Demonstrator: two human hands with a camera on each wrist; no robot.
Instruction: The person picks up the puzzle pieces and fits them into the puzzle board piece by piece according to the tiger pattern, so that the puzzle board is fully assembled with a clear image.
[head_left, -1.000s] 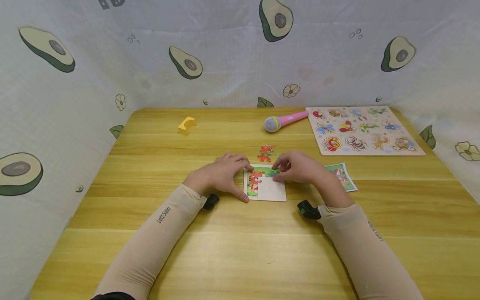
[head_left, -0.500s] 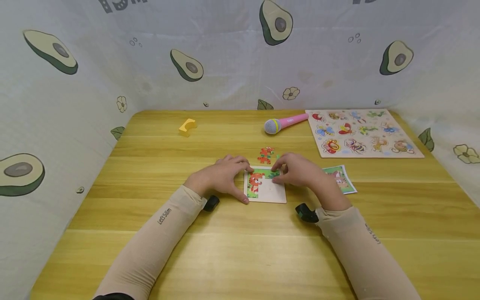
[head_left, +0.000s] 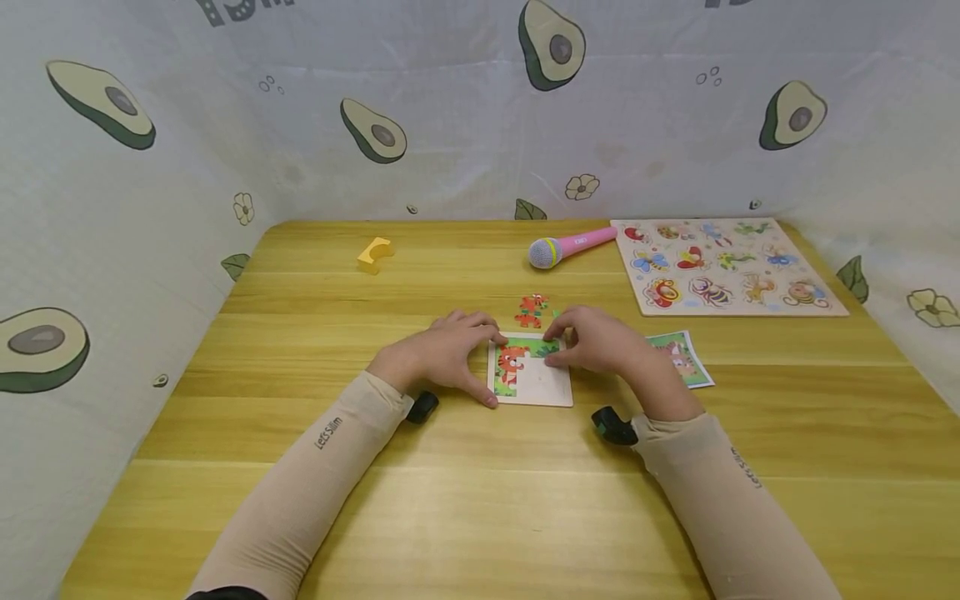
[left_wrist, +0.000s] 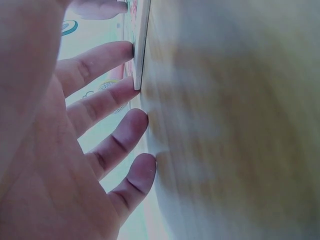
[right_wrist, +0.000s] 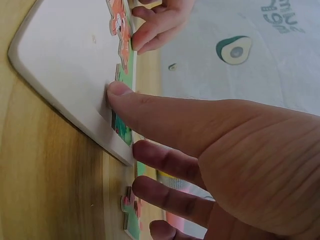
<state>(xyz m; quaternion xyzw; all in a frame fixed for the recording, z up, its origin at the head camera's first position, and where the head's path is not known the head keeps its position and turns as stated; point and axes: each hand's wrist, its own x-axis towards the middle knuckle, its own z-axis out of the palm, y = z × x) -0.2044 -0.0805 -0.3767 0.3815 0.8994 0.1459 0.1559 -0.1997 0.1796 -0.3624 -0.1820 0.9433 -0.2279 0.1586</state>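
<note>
A small jigsaw board [head_left: 543, 385] lies on the table, with tiger-picture pieces [head_left: 512, 365] set along its left side and top. My left hand [head_left: 442, 348] spans the board's left edge, thumb at the near corner and fingertips at the far one; its fingers look splayed and fairly straight in the left wrist view. At the upper right corner my right hand [head_left: 600, 342] pinches a green puzzle piece [right_wrist: 121, 129] between thumb and index finger, the thumb on its inner edge. The piece lies down in the board. Loose orange puzzle pieces [head_left: 531, 310] rest just beyond the board.
A picture card [head_left: 681, 358] lies partly behind my right forearm. Farther back are a pink toy microphone [head_left: 572, 246] and a large insect puzzle board [head_left: 727, 267]. A yellow arched block [head_left: 375, 253] sits at the back left. Avocado-print cloth [head_left: 465, 100] hangs behind the table.
The head view has tilted slightly, so everything sits a little lower in it. Both hands stay at the board, the right one still pinching the green piece at the upper right corner.
</note>
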